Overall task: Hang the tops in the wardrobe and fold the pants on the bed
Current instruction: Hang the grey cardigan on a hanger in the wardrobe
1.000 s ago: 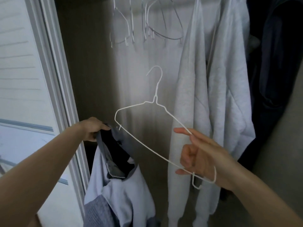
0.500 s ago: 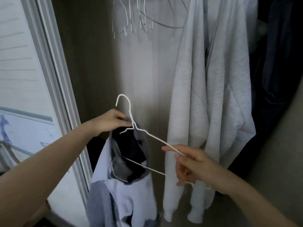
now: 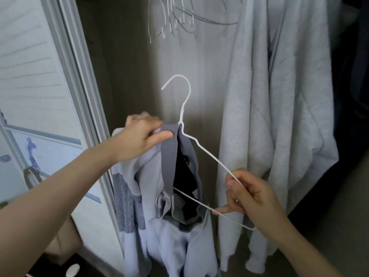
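A pale blue-grey zip top with a grey ribbed collar hangs in front of the open wardrobe. My left hand pinches that collar at its top, right beside the neck of a white wire hanger. The hanger's left end sits inside the top's neck opening, its hook pointing up. My right hand grips the hanger's right shoulder wire, one finger touching the bottom wire. No pants are in view.
A light grey sweatshirt hangs at the right with dark garments beyond it. Several empty wire hangers hang on the rail above. The white sliding door frame stands at the left.
The hanger has gone from free in front of the top to having its left end inside the neck. My left hand has raised the collar to the hanger's neck.
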{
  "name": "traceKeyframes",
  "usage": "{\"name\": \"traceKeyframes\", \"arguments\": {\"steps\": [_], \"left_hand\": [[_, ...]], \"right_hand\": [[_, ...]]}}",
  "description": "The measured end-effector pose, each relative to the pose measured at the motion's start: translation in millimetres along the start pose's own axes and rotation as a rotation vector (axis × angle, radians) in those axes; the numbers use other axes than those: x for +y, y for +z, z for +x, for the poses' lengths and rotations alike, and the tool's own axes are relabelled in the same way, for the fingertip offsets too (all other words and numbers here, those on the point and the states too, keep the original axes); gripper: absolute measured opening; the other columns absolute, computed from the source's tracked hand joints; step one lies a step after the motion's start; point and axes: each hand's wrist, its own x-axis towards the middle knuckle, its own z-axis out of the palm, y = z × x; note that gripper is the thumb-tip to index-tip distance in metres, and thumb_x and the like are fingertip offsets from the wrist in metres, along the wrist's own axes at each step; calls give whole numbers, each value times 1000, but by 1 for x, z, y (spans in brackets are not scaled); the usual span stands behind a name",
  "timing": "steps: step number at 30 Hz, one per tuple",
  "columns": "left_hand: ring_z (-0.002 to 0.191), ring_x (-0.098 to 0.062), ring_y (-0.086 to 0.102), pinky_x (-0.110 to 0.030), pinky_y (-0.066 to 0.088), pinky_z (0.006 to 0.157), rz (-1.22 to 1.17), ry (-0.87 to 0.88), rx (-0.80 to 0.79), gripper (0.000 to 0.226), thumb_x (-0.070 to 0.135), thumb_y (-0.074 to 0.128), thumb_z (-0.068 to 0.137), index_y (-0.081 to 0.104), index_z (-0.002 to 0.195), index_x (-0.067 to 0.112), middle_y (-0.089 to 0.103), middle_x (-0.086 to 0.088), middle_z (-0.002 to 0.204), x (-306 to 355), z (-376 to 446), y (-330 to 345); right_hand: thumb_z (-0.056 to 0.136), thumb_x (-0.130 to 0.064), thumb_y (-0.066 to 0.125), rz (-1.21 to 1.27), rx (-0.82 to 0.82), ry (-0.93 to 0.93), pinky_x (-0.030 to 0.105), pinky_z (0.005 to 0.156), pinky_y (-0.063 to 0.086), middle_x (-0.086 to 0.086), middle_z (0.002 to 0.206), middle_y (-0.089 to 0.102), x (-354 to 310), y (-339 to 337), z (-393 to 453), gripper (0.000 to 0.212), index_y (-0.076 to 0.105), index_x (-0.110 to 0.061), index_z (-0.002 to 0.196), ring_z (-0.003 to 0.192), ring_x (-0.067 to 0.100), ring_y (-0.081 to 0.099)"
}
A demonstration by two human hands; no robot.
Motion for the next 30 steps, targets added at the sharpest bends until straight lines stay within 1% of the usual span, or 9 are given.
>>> {"name": "traceKeyframes", "arguments": {"steps": [3, 6, 10, 15, 17, 21, 24, 27, 30], "left_hand": [[69, -29, 49, -42, 42, 69, -273, 82, -32, 52, 52, 47, 96, 57, 84, 2, 52, -21, 75, 13, 1, 10], [74, -36, 51, -45, 44, 74, -332, 125, -35, 45, 52, 47, 89, 57, 85, 8, 53, -25, 78, 23, 7, 16], [66, -18, 40, -33, 38, 65, -432, 77, 73, 49, 53, 52, 81, 53, 79, 4, 47, -25, 72, 33, 14, 19], [58, -14, 30, -32, 29, 60, -519, -104, 235, 50, 42, 61, 88, 42, 59, 6, 31, -10, 57, 34, 24, 36], [54, -10, 29, -29, 29, 57, -543, -152, 317, 45, 27, 58, 92, 39, 54, 15, 31, 7, 51, 30, 27, 39], [48, -4, 25, -17, 24, 46, -638, -261, 406, 46, 27, 58, 95, 39, 59, 5, 27, 12, 50, 12, 31, 36], [47, -3, 24, -15, 22, 43, -705, -333, 452, 49, 33, 62, 93, 38, 53, 18, 26, 13, 49, -3, 32, 32], [46, -3, 28, -18, 27, 47, -678, -385, 443, 48, 34, 62, 92, 40, 50, 23, 30, 15, 46, -17, 26, 34], [49, -6, 33, -27, 30, 54, -583, -413, 440, 47, 35, 59, 93, 44, 52, 20, 37, 12, 47, -33, 14, 39]], "right_hand": [[95, -26, 52, -89, -22, 14, 65, 56, 49, -1, 53, 42, -3, 9, -1, 14, 58, -19, 84, 47, 15, 39], [99, -18, 46, -121, -88, 24, 51, 56, 51, -4, 56, 45, -9, 16, -4, 15, 55, -17, 87, 50, 12, 44], [96, -27, 50, 86, -181, 155, 53, 69, 58, 6, 78, 58, -25, 16, -1, 16, 57, -14, 93, 74, 20, 58], [87, -63, 30, 527, -423, 443, 53, 103, 43, 9, 131, 59, -7, 29, 9, 64, 59, -22, 127, 128, 24, 49], [89, -62, 26, 668, -301, 513, 45, 100, 45, 10, 130, 60, 10, 37, 12, 68, 57, -14, 127, 128, 20, 51], [97, -6, 49, -172, -29, 272, 35, 98, 43, -1, 118, 61, 44, 33, 0, 25, 60, -20, 115, 109, 7, 56], [89, -35, 50, -875, -377, 134, 28, 102, 17, -28, 122, 38, 61, 28, -19, 46, 40, -44, 134, 113, -3, 25], [84, -47, 44, -1275, -248, -39, 40, 87, 33, -17, 107, 50, 54, 28, -24, 31, 53, -37, 112, 100, 14, 41], [80, -40, 66, -1416, -49, -157, 31, 62, 48, -10, 84, 60, 35, 11, -17, 11, 64, -29, 79, 74, 17, 54]]}}
